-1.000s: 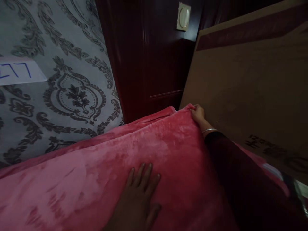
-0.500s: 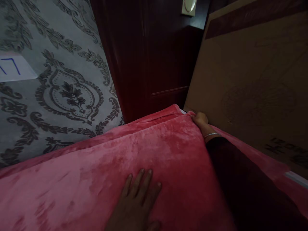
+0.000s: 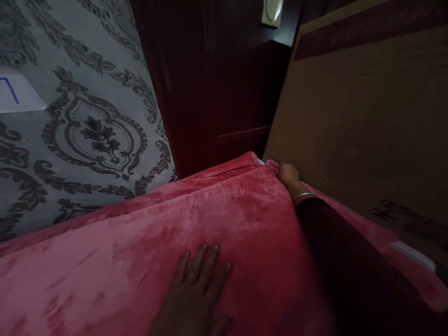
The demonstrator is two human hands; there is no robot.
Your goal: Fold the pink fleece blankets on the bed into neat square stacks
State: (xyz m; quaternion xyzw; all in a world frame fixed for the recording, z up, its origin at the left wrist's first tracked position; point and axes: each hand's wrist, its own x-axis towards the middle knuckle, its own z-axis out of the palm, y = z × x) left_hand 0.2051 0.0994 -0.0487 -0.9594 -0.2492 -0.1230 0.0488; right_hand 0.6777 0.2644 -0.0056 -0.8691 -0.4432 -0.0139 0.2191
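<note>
A plush pink-red blanket (image 3: 140,242) is spread over a wide, flat surface, probably a bed. My left hand (image 3: 194,294) rests flat on it near the bottom of the view, fingers stretched out and slightly apart. At the far corner, my right hand (image 3: 289,175) is closed around the blanket's edge; its fingertips are hidden in the fabric. That wrist wears a thin bangle (image 3: 304,195) below a dark sleeve (image 3: 336,247). Beside the right hand a folded layer of the blanket shows a small strip of white.
A large cardboard box (image 3: 350,107) leans close on the right. Behind the far corner stands a dark red door (image 3: 238,84) with a metal plate (image 3: 272,11). Patterned wallpaper (image 3: 98,135) with a white paper (image 3: 19,93) covers the left wall.
The view has shifted slightly, so the wall, door and box sit a little further left. Both hands keep nearly the same places on the blanket.
</note>
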